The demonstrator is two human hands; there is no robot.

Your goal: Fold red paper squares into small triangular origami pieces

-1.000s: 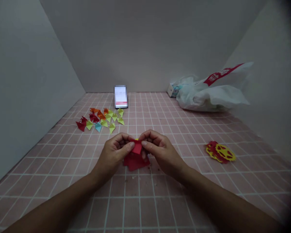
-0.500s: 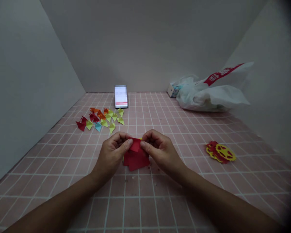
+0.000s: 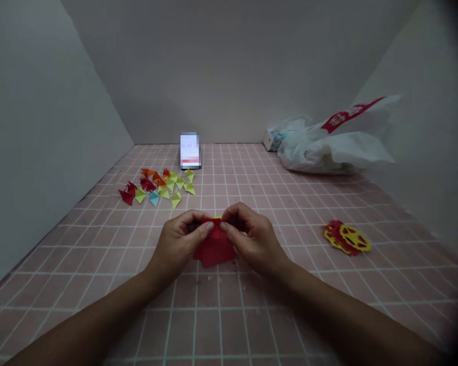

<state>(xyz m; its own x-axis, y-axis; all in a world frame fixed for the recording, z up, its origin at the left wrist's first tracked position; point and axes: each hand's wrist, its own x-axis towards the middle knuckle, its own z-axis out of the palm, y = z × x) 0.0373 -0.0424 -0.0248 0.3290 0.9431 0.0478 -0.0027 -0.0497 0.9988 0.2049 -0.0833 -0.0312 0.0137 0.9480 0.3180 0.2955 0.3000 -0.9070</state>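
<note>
Between my hands is a small piece of red paper (image 3: 216, 230), its creases hard to make out. My left hand (image 3: 180, 240) pinches its left side with thumb and fingers, and my right hand (image 3: 252, 235) pinches the right side. Below them, more red paper sheets (image 3: 214, 254) lie in a loose pile on the table, with a bit of yellow paper (image 3: 217, 217) showing behind the held piece. The fingertips behind the paper are partly hidden.
Several folded paper cranes (image 3: 159, 187) in red, orange, yellow and blue stand at back left. A lit phone (image 3: 190, 151) leans behind them. Red and yellow paper cut-outs (image 3: 348, 239) lie at right. A white plastic bag (image 3: 324, 152) and a small box (image 3: 270, 140) sit at back right.
The small red paper has turned in my fingers, and my thumbs have come slightly closer together. Everything else lies as before.
</note>
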